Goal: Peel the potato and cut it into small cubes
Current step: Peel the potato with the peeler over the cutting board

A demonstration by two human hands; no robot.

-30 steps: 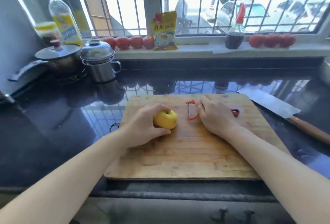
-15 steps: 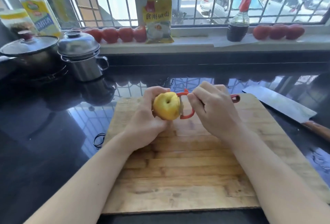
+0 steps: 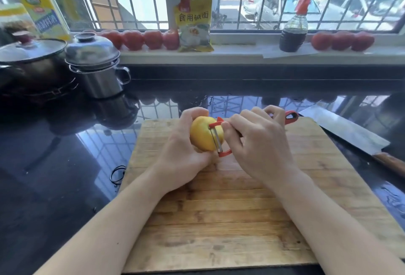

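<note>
Above the cutting board (image 3: 230, 220), potato (image 3: 202, 134) in left hand's (image 3: 182, 149) curled grip, right hand (image 3: 258, 143) clasping peeler (image 3: 217, 136) against it.

Above the cutting board (image 3: 230, 220), the left hand (image 3: 184, 149) holds the potato (image 3: 202, 134) at nine o'clock of the peeler (image 3: 219, 141), the right hand (image 3: 260, 143) at three, the cleaver (image 3: 341, 132) on the counter (image 3: 54, 176) farther toward three.

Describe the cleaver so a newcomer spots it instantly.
Start at the wooden cutting board on the black counter. Off its right edge lies the cleaver: a broad grey blade with a brown wooden handle, the only flat steel tool there, unlike the small red peeler.
</note>
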